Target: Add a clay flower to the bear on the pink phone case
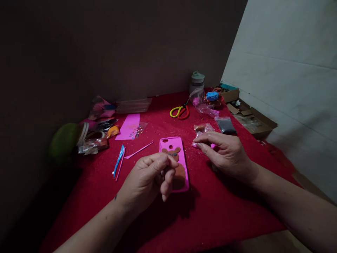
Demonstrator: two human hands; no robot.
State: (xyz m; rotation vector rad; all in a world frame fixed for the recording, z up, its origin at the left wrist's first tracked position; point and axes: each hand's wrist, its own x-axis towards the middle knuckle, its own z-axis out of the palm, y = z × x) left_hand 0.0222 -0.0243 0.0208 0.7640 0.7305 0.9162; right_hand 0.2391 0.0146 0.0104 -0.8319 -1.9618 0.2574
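one pink phone case (184,158) lies flat on the red cloth (210,207) between the left hand (149,174) and the right hand (225,151), partly blocked from view by the left. my guess is it's there so both hands can get at the brown bear (179,177) on it. the blue tool (119,159) and pink stick (140,149) lie just beyond the left hand, probably parked there for easy grabbing. scissors (180,111) are way further out, past the gap between the hands.

left hand: fingers curled, thumb against the index. there's maybe something small and dark in there, can't tell if it's gripped. right hand: half closed, thumb and fingertips close together over the clear packet (202,128), can't tell if it's pinching anything. dark packet (225,125) sits just beyond its knuckles.
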